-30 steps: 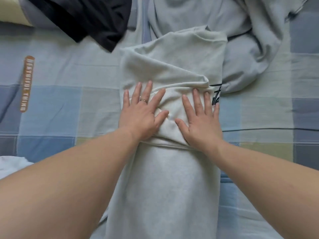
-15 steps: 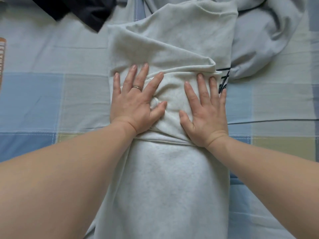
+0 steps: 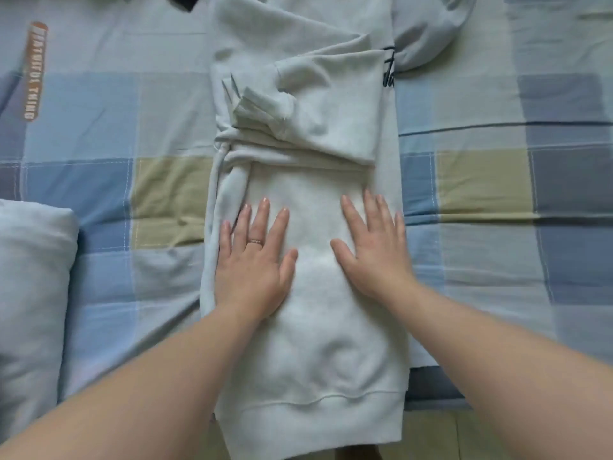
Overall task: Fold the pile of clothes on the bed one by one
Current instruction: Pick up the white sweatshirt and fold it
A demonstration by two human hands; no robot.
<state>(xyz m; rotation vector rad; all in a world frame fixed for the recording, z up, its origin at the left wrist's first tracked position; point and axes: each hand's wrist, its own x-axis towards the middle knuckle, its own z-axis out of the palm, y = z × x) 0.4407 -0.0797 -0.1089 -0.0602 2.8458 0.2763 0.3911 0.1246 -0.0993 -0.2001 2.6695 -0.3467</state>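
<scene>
1. A pale grey sweatshirt (image 3: 308, 343) is seen laid lengthwise on the checked bed sheet (image 3: 99, 127). Its ribbed hem (image 3: 308, 423) is nearest the person and its upper part runs out of view at the far edge.
2. The sweatshirt is folded into a long strip. A sleeve (image 3: 335, 104) is laid down across its upper half, and the cuff (image 3: 258, 107) lies near the sweatshirt's left edge.
3. The left hand (image 3: 252, 277) is pressed flat on the sweatshirt's middle, towards its left edge, with the fingers straight and spread. Its grip is released and nothing is grasped. A ring (image 3: 255, 241) is worn on one finger.
4. The right hand (image 3: 378, 257) is laid flat in the same way towards the sweatshirt's right edge. Its grip is likewise released.
5. Black lettering (image 3: 388, 66) is partly shown at the sweatshirt's upper right edge and cannot be read.
6. A crumpled grey-blue garment (image 3: 424, 38) is pictured just beside the sweatshirt's upper right corner. A dark garment (image 3: 179, 0) is glimpsed beyond its upper left corner.
7. Well to the left of the sweatshirt, an orange label (image 3: 34, 71) with pale lettering is seen on the sheet. A pale bundle (image 3: 30, 293) lies left of the sweatshirt's lower half, and it cannot be told whether it is a pillow or folded cloth.
</scene>
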